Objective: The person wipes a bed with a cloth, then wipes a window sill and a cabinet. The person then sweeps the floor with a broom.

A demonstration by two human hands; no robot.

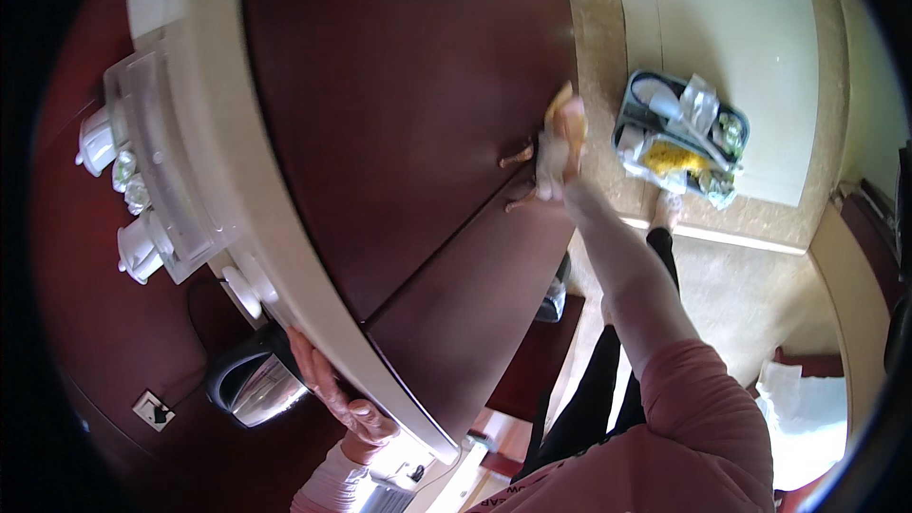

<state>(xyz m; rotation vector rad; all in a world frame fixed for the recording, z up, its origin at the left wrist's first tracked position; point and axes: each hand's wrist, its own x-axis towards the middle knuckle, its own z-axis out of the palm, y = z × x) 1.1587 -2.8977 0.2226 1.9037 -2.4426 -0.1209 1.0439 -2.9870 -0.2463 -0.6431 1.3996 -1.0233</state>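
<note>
Dark red panels (399, 85), which look like cabinet doors, fill the middle of the view. My right hand (554, 165) is at their far edge, blurred, and seems to hold a yellowish cloth (558, 105). Two small bronze-coloured parts (517, 155), probably door handles, stick out beside this hand near the seam. My left hand (335, 388) holds nothing. It lies with fingers stretched along the cream edge (306, 242) of the counter, near an electric kettle (267, 385).
Left of the edge, a clear plastic tray (178, 164) stands beside lidded white cups (139, 249). A plugged wall socket (154, 410) lies beyond the kettle. On the floor, a divided caddy (618, 121) holds a brush (666, 103), a yellow cloth (673, 157) and plastic wrappers.
</note>
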